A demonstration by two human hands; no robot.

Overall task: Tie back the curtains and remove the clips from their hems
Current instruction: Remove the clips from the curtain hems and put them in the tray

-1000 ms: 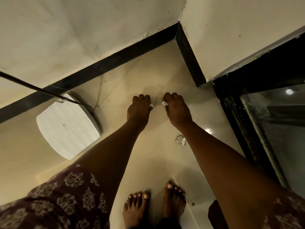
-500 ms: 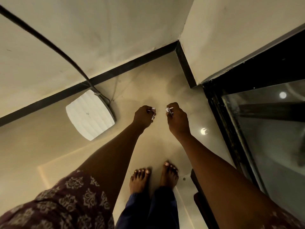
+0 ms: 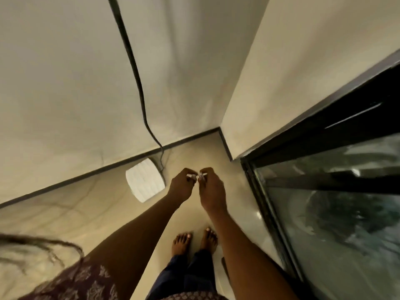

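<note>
The person's left hand and right hand are held close together in front of the body, above the pale glossy floor, with the fingertips nearly meeting. Each grip is curled tight: the left hand pinches a small pale clip between thumb and fingers, and the right hand pinches another small pale clip, the two clips just beside each other between the hands. The motion blur hides the exact shape of the clips. Far from the hands, a white square ribbed device lies on the floor against the dark skirting, just left of the left hand, with a black cable running up the cream wall from it. To the right stands a dark-framed glass door. Near the bottom, two bare feet stand side by side on the floor, below dark blue trouser legs, and a patterned maroon sleeve covers the left upper arm.
</note>
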